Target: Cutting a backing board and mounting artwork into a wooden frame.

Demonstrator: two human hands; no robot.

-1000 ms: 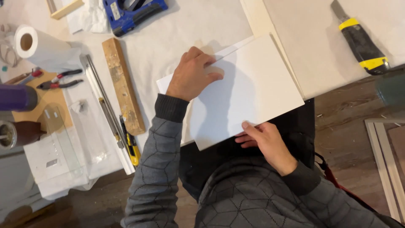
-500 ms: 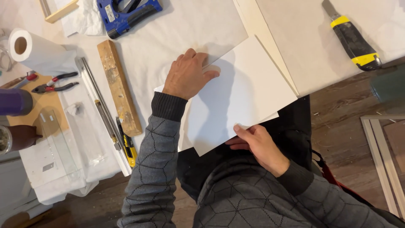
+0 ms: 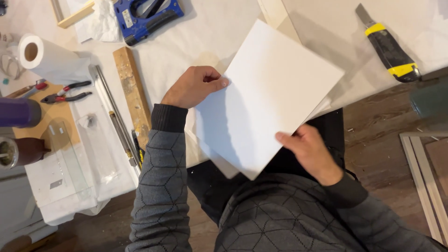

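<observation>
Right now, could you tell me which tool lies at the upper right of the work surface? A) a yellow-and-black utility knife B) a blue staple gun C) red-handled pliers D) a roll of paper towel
A: the yellow-and-black utility knife lies at the upper right, beyond the white board held in both hands.

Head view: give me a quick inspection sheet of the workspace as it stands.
Surface: table under a white covering.
Job's things: white board, tilted, with a second white sheet under its lower edge.
Clutter: blue staple gun, utility knife, wood strip, paper roll, pliers.
Hands: left hand grips the board's left edge; right hand holds its lower right edge.
Cables: nothing seen.
Surroundings: dark wooden floor.
</observation>
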